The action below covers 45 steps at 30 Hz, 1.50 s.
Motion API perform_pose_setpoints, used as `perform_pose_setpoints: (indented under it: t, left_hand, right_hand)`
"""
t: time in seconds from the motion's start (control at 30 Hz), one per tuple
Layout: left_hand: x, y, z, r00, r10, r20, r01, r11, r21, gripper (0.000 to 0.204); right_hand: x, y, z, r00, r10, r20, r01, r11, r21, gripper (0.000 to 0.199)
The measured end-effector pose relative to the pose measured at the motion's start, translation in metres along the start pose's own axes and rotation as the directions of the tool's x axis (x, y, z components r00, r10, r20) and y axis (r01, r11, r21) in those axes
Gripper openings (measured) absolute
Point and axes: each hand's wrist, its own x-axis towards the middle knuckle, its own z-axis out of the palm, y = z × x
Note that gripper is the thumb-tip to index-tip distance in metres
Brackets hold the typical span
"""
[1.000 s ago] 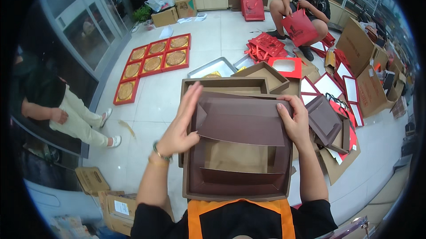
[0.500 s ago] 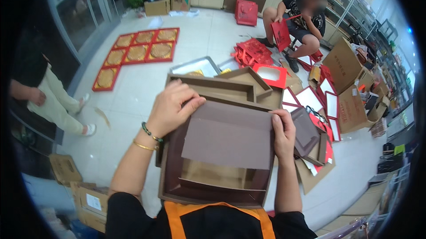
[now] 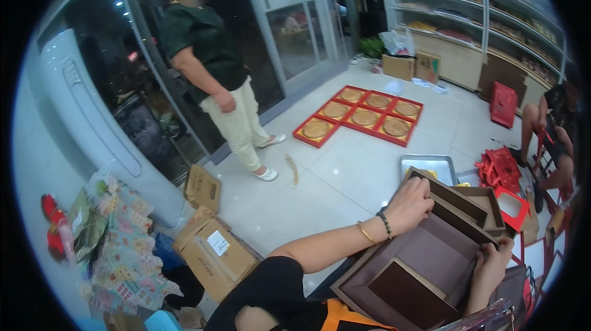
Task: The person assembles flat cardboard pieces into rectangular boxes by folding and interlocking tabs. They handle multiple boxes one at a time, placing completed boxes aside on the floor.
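A brown open cardboard gift box (image 3: 431,251) lies tilted at the lower right, close to my body. Inside it are a grey-brown inner panel and a darker rectangular section (image 3: 411,291) with a tan edge on the near side. My left hand (image 3: 411,205) is closed over the box's far rim, with its fingers curled inward. On the right side of the rim, my right hand (image 3: 490,272) grips the box, its thumb toward the inside. Just beyond stand other brown box trays (image 3: 471,205).
Red trays (image 3: 366,119) with round golden items lie on the floor ahead. A person (image 3: 215,79) stands by the glass doors; another (image 3: 548,128) sits at far right. Nearby are a metal tray (image 3: 425,163), red bags (image 3: 498,170) and, at lower left, cardboard boxes (image 3: 215,257).
My view has swung left, so the box and my hands now appear farther right. The panel that spanned the box's middle now looks lower inside it. Both hands remain at the rim.
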Motion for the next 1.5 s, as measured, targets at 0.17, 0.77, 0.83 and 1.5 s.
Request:
perform_pose_setpoints:
  t: [0.17,0.77,0.83,1.5]
  left_hand:
    - [-0.044,0.006,-0.038,0.940,-0.305,-0.153,0.263,0.934,-0.240,0.040]
    - [-0.138,0.007,-0.107,0.603,-0.797,0.038,0.398,0.260,-0.880,0.065]
    - [-0.166,-0.039,-0.102,0.475,-0.873,-0.109,0.293,0.274,-0.916,0.045]
    - [-0.315,-0.273,0.184,-0.265,-0.964,0.030,0.398,-0.137,-0.907,0.052]
  right_hand:
    - [-0.015,0.041,0.002,0.965,-0.192,-0.177,0.238,0.925,0.295,0.034]
    - [-0.031,0.040,-0.015,0.994,0.007,0.108,-0.029,0.978,0.208,0.062]
    - [-0.063,0.049,0.002,0.996,-0.071,0.060,0.059,0.982,0.177,0.067]
    - [-0.079,-0.007,-0.010,0.938,0.212,0.274,-0.229,0.973,0.032,0.022]
